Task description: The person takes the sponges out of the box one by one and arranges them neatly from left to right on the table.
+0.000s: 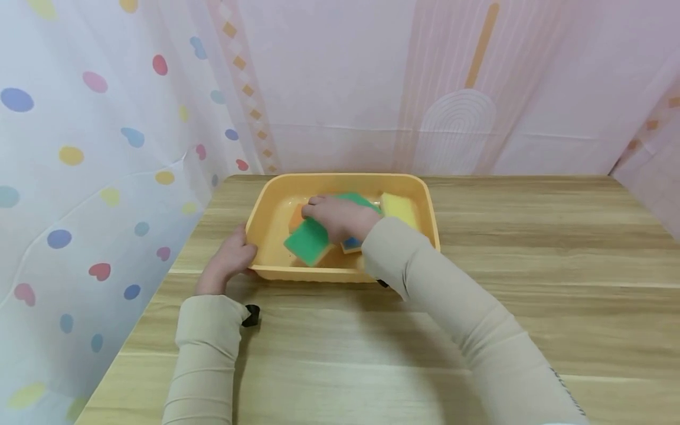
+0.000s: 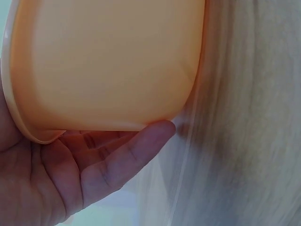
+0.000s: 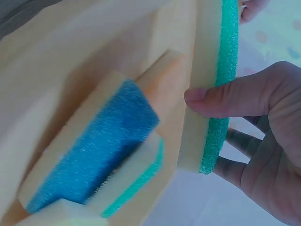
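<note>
A yellow plastic basin stands on the table with several scouring sponges inside. My right hand reaches into it and pinches a sponge with a green scouring side, thumb on the pale foam and fingers behind the green face. Beneath it lie a blue-faced sponge, another green-faced sponge and an orange sponge. A yellow sponge leans at the basin's right end. My left hand grips the basin's left end at the rim, with fingers along the outer wall.
The wood-grain table extends right of the basin and in front of it. A patterned curtain hangs directly behind the table, and a dotted one runs along its left side.
</note>
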Motion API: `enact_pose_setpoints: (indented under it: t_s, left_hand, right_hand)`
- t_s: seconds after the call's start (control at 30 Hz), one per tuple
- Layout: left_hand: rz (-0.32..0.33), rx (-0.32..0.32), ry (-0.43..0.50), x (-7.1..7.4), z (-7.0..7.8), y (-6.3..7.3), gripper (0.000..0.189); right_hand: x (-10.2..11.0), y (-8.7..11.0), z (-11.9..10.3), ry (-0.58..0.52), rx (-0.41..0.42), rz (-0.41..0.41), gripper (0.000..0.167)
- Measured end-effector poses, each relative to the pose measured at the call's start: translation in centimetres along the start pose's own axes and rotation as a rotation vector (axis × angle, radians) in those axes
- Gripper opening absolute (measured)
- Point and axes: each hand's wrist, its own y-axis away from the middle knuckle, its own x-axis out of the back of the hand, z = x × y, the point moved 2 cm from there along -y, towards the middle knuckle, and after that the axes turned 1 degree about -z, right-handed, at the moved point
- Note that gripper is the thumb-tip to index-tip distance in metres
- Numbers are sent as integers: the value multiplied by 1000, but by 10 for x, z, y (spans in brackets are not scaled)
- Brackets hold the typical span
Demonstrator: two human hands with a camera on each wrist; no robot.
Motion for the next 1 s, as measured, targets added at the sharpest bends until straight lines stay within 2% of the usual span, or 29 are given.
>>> enact_pose_setpoints:
  t_s: [0.2, 0.4, 0.73, 1.0]
  left_hand:
    - [8, 35, -13, 3, -1, 2, 62]
    - [7, 52, -31, 5, -4, 4, 61]
    - [-5, 26, -31, 7, -7, 5, 57]
    - [7, 19, -81, 7, -4, 6, 56]
  right_hand:
    - [15, 8, -7, -4, 61, 32, 63]
    - [23, 15, -20, -8, 126, 23, 64]
    - [16, 30, -67, 124, 418, 1, 63]
    - [7, 40, -89, 144, 473, -65, 66]
